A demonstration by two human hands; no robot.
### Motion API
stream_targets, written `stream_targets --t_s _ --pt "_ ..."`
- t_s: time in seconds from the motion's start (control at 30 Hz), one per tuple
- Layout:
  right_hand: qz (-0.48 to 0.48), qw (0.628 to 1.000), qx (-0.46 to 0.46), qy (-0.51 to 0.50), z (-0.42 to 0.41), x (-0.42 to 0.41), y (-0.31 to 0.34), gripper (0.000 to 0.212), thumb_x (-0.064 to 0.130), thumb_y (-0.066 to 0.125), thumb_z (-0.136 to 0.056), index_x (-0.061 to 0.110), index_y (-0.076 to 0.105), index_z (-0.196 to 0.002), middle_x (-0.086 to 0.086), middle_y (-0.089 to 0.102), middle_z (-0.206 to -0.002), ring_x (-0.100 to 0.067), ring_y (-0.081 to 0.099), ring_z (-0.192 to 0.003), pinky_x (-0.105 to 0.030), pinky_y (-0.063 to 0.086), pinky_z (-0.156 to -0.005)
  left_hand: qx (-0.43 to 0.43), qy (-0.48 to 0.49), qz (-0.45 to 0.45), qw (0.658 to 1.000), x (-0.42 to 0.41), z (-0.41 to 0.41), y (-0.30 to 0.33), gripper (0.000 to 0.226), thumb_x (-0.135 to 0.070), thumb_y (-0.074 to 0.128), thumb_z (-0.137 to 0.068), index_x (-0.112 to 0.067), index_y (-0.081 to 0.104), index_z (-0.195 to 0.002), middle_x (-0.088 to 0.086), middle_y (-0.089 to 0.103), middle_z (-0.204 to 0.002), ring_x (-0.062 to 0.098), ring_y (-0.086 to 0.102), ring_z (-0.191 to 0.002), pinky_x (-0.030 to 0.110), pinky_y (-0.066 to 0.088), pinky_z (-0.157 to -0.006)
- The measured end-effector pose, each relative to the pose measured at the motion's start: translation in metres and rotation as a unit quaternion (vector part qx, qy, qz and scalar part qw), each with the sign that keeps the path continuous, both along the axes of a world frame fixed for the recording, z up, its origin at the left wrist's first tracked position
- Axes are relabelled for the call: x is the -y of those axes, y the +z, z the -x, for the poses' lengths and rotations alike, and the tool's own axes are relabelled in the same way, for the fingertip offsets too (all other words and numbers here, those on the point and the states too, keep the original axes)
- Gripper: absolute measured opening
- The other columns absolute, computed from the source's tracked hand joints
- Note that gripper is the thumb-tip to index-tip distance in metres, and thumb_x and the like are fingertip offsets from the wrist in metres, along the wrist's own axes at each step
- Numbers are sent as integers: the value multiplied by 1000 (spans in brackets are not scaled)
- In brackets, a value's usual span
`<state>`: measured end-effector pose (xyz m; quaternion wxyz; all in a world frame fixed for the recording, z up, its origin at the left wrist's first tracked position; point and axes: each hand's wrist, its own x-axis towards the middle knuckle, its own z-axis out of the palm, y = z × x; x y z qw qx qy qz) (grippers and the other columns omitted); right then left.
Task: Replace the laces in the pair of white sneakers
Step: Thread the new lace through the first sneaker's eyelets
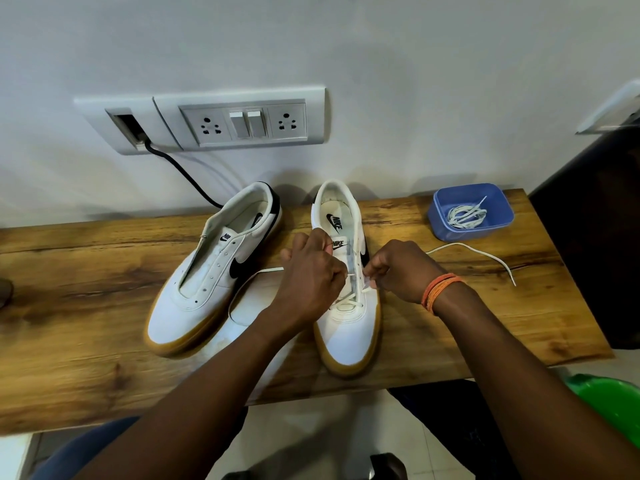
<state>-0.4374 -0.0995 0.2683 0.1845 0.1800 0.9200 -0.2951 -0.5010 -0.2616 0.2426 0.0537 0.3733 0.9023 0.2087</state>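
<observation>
Two white sneakers with tan soles stand on the wooden table, toes toward me. The left sneaker has bare eyelets and no lace. A white lace crosses the lowest eyelets of the right sneaker. My left hand is curled over that shoe's left eyelet row, gripping the lace and the upper's edge. At the right eyelet row my right hand pinches the lace. One loose lace end trails right across the table, the other loops left between the shoes.
A blue plastic tub with a bundled white lace sits at the table's back right. A black cable runs from the wall socket panel down behind the left sneaker. A green object lies low right.
</observation>
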Motion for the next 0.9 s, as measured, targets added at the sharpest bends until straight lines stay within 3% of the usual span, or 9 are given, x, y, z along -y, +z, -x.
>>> stream_targets --t_s 0.17,0.33,0.5,0.7,0.9 --pt "-3 1000 2 6 0 1 -1 26 6 74 -82 13 75 -107 -6 73 -107 -22 66 -100 -35 52 -95 -17 -19 7 1000 0 -1 -6 18 -24 60 -87 -21 73 -74 -7 32 -99 18 30 -97 32 8 -66" --pt "-1 1000 0 2 0 0 0 26 6 74 -82 14 75 -106 -5 73 -106 -20 65 -99 -33 52 -93 70 0 -46 997 -1 3 -11 20 -30 60 -81 -27 79 -79 -6 33 -95 17 32 -95 36 27 -77" --pt "-6 1000 -5 4 1 2 -2 16 11 77 -81 14 78 -97 -5 75 -98 -21 67 -93 -36 54 -91 81 24 -52 995 -3 -3 -14 10 -31 69 -85 -35 78 -86 -7 32 -95 16 32 -97 33 22 -76" --pt "-29 998 -27 -45 2 7 -4 7 14 75 -81 19 78 -86 -1 74 -88 -20 67 -84 -38 57 -82 96 42 -7 994 -7 -10 -8 11 -32 64 -90 -31 75 -91 -7 29 -102 11 22 -97 32 19 -78" --pt "-20 992 -30 -121 -1 -18 10 10 20 71 -77 13 77 -72 -7 72 -76 -24 65 -75 -31 54 -70 94 13 16 995 -4 -2 6 14 -40 67 -88 -34 77 -96 -7 34 -102 19 34 -104 37 30 -86"
